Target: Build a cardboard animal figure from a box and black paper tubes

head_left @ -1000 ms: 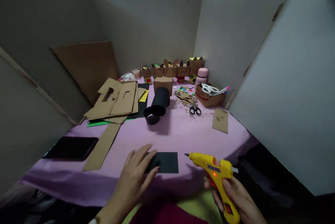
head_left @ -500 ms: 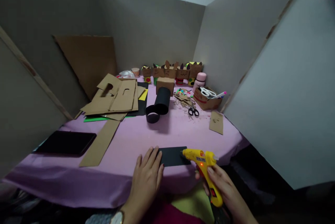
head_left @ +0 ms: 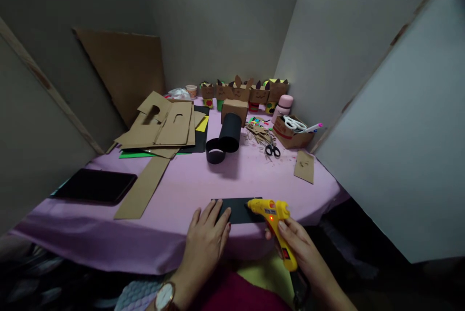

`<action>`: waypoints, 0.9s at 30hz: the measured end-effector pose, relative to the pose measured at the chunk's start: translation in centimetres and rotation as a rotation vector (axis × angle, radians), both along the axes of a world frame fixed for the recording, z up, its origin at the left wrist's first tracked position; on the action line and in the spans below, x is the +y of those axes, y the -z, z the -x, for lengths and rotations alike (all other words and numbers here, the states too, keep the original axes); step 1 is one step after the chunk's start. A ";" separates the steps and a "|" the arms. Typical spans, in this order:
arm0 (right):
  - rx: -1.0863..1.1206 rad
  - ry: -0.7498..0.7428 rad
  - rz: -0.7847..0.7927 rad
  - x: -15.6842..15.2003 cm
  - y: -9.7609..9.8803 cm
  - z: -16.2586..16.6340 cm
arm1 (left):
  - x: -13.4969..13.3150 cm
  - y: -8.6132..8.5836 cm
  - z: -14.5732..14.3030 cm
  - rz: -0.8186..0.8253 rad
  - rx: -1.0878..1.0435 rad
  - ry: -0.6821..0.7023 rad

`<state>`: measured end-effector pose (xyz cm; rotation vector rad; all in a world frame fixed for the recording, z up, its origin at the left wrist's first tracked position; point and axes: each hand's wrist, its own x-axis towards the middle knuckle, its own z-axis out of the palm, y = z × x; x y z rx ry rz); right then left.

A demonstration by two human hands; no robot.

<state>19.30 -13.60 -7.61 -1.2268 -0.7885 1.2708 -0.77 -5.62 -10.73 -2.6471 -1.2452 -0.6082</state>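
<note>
A black paper strip (head_left: 235, 211) lies flat near the front edge of the table. My left hand (head_left: 208, 233) rests with fingers spread over its left end. In my right hand (head_left: 296, 241) is a yellow hot glue gun (head_left: 272, 211), its red light lit, the nozzle over the right part of the strip; whether the tip touches the paper I cannot tell. Farther back, a black paper tube (head_left: 231, 132) leans against a cardboard box (head_left: 234, 111), with a black paper ring (head_left: 215, 151) at its left.
Cardboard pieces (head_left: 174, 127) are stacked at the left, near a dark tablet (head_left: 95, 186) and a long cardboard strip (head_left: 145, 190). Black scissors (head_left: 272, 150), cardboard scraps (head_left: 258, 132) and a tool box (head_left: 290, 134) lie at the right. Cardboard animal figures (head_left: 241, 92) line the back.
The glue gun's nozzle has shifted left along the black paper strip. More of the strip's left end shows beneath my left hand. The camera view has tilted slightly down.
</note>
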 end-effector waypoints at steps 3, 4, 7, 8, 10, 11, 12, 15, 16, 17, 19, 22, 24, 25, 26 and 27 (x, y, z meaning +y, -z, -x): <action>-0.021 -0.035 0.002 0.2 0.4 0.0 | 0.0 0.3 0.0 -0.029 -0.003 0.004; -0.029 -0.040 0.003 0.3 0.5 0.0 | 0.0 0.5 0.0 -0.043 -0.017 0.003; -0.049 -0.023 -0.009 0.4 0.6 0.1 | 0.0 0.9 0.0 -0.074 -0.061 -0.007; -0.052 -0.020 -0.014 0.5 0.6 0.2 | 0.0 1.0 0.0 -0.079 -0.065 -0.006; -0.054 -0.024 -0.020 0.6 0.6 0.2 | 0.0 1.1 0.0 -0.080 -0.064 -0.003; -0.055 -0.025 -0.023 0.7 0.7 0.2 | 0.0 1.1 0.0 -0.080 -0.068 -0.001; -0.054 -0.025 -0.026 0.7 0.7 0.2 | 0.0 1.1 0.0 -0.078 -0.076 -0.001; -0.048 -0.019 -0.014 0.8 0.9 0.0 | 0.0 1.1 0.0 -0.075 -0.110 -0.003; -0.047 -0.011 -0.005 0.8 0.9 -0.1 | 0.0 1.1 0.0 -0.075 -0.118 -0.001; -0.048 -0.001 0.004 0.8 0.9 -0.2 | 0.0 1.1 -0.1 -0.075 -0.123 0.001; -0.053 0.022 0.015 0.8 0.9 -0.3 | 0.0 1.1 0.0 -0.072 -0.130 0.002; -0.054 0.041 0.013 0.8 0.8 -0.5 | 0.1 1.1 0.0 -0.073 -0.127 0.005; -0.061 0.048 0.005 0.8 0.8 -0.8 | 0.1 1.1 0.0 -0.077 -0.109 0.010; -0.064 0.049 0.000 0.7 0.8 -0.9 | 0.1 1.1 0.0 -0.079 -0.100 0.012; -0.065 0.050 -0.003 0.6 0.8 -1.1 | 0.1 1.2 0.0 -0.081 -0.095 0.012; -0.063 0.053 -0.004 0.5 0.9 -1.3 | 0.1 1.2 0.0 -0.082 -0.094 0.011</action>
